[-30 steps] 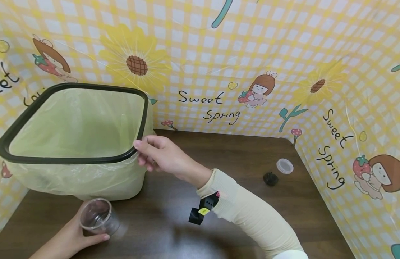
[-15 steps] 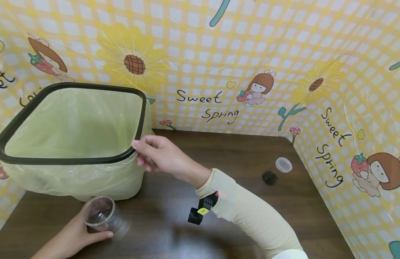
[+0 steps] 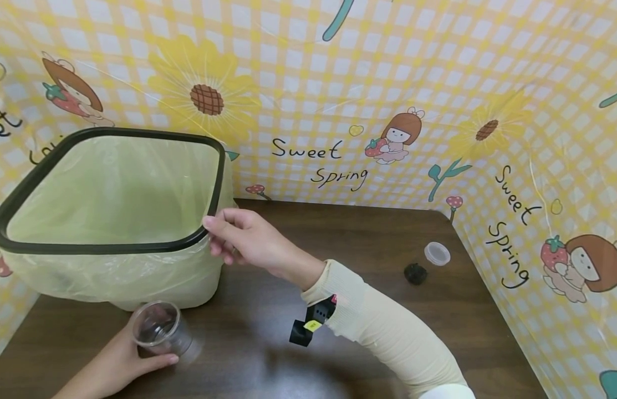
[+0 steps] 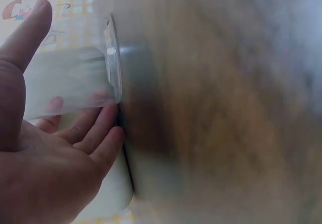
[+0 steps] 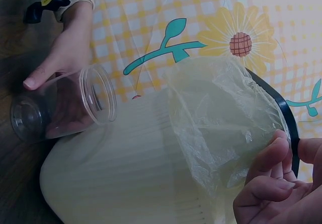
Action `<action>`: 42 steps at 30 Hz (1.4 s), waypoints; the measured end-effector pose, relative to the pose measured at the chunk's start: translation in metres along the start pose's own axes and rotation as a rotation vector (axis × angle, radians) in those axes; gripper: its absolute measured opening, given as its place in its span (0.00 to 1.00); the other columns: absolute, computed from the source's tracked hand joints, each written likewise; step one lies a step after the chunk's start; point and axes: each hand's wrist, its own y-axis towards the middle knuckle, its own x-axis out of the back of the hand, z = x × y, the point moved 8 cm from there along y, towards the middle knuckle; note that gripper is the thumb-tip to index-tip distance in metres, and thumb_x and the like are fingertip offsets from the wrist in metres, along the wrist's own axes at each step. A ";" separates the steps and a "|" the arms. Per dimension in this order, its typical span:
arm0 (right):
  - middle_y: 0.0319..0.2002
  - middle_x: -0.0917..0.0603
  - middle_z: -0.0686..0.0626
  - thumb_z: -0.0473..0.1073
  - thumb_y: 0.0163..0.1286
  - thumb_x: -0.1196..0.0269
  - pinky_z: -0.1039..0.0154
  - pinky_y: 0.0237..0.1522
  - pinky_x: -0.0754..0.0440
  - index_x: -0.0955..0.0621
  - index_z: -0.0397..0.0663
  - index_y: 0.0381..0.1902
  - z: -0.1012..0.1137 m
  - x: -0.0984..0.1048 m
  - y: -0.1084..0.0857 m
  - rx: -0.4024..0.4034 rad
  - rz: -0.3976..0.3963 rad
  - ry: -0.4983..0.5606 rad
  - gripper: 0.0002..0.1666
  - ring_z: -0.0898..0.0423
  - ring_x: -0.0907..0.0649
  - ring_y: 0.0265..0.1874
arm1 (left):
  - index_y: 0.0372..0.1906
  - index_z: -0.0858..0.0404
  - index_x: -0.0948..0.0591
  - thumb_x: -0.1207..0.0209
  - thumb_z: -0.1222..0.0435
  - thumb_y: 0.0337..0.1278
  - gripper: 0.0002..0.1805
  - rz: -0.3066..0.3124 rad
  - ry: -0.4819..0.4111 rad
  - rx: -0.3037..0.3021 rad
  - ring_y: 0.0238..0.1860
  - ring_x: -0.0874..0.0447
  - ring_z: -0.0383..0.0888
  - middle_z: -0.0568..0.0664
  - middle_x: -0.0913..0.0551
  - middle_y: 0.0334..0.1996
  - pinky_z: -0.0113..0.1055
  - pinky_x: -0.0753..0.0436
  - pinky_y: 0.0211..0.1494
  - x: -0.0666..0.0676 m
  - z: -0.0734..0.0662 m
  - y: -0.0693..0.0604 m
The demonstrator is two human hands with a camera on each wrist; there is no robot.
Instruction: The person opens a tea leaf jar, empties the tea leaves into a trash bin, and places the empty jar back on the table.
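Observation:
My left hand (image 3: 113, 360) holds a clear plastic jar (image 3: 171, 335) just above the table at the front left, thumb on the near side and fingers behind. The jar is tilted, its mouth facing up toward the head camera. My right hand (image 3: 255, 244) pinches the black rim (image 3: 88, 247) of a trash bin at its front right corner, thumb on top. A pale yellow trash bag (image 5: 221, 123) lines the bin and folds over its outside. In the right wrist view the jar (image 5: 65, 108) lies beside the bin wall (image 5: 110, 183).
A clear round lid (image 3: 437, 254) and a small black lump (image 3: 415, 274) lie at the right of the dark wooden table (image 3: 338, 238). Yellow checked sheeting (image 3: 298, 100) with printed flowers and figures surrounds the back and sides.
My left hand has shifted slightly right with the jar. The head view has shifted a little. My right hand keeps its place on the bin rim.

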 end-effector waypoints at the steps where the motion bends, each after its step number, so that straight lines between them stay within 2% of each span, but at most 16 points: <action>1: 0.25 0.22 0.51 0.46 0.82 0.47 0.69 0.20 0.36 0.26 0.42 0.31 0.000 0.000 0.000 0.000 -0.001 0.000 0.18 0.59 0.28 0.19 | 0.64 0.71 0.34 0.15 0.67 0.22 0.56 -0.002 0.001 0.000 0.50 0.27 0.25 0.59 0.20 0.48 0.11 0.36 0.52 0.000 -0.001 0.000; 7: 0.25 0.22 0.51 0.46 0.82 0.47 0.68 0.19 0.37 0.26 0.42 0.31 0.000 0.001 0.000 0.002 -0.011 0.001 0.18 0.59 0.27 0.19 | 0.64 0.70 0.32 0.15 0.67 0.22 0.54 0.003 -0.006 0.010 0.50 0.27 0.25 0.57 0.20 0.49 0.11 0.37 0.52 -0.004 -0.004 0.000; 13: 0.24 0.22 0.52 0.47 0.82 0.47 0.69 0.19 0.37 0.25 0.43 0.32 -0.001 0.000 0.001 -0.009 -0.010 -0.008 0.18 0.59 0.27 0.19 | 0.62 0.69 0.30 0.15 0.68 0.21 0.52 0.014 -0.041 -0.014 0.50 0.26 0.27 0.53 0.22 0.49 0.12 0.36 0.54 -0.006 -0.008 0.000; 18: 0.25 0.22 0.52 0.48 0.82 0.47 0.68 0.19 0.37 0.25 0.43 0.32 -0.001 0.000 0.001 -0.011 -0.010 -0.015 0.18 0.59 0.27 0.19 | 0.62 0.71 0.30 0.15 0.68 0.21 0.52 0.010 -0.037 -0.013 0.50 0.27 0.25 0.56 0.21 0.49 0.11 0.36 0.54 -0.005 -0.011 0.000; 25: 0.25 0.22 0.52 0.47 0.82 0.47 0.68 0.18 0.38 0.25 0.43 0.32 -0.001 0.001 0.000 -0.015 -0.014 -0.020 0.18 0.59 0.27 0.19 | 0.62 0.72 0.31 0.15 0.68 0.23 0.53 0.032 -0.038 0.021 0.51 0.29 0.24 0.59 0.22 0.51 0.11 0.37 0.53 -0.007 -0.010 0.001; 35: 0.25 0.22 0.52 0.48 0.82 0.47 0.69 0.18 0.38 0.25 0.43 0.32 0.000 0.001 0.001 0.001 -0.004 -0.054 0.19 0.58 0.27 0.19 | 0.62 0.71 0.31 0.15 0.68 0.21 0.53 0.011 -0.028 -0.007 0.50 0.28 0.26 0.56 0.22 0.49 0.12 0.37 0.53 -0.006 -0.011 0.000; 42: 0.25 0.22 0.52 0.49 0.82 0.47 0.68 0.20 0.36 0.24 0.43 0.35 -0.001 0.004 -0.001 -0.020 -0.013 -0.053 0.18 0.59 0.26 0.19 | 0.62 0.71 0.31 0.15 0.68 0.21 0.53 0.015 -0.026 -0.012 0.50 0.27 0.27 0.57 0.22 0.48 0.12 0.36 0.53 -0.006 -0.011 -0.001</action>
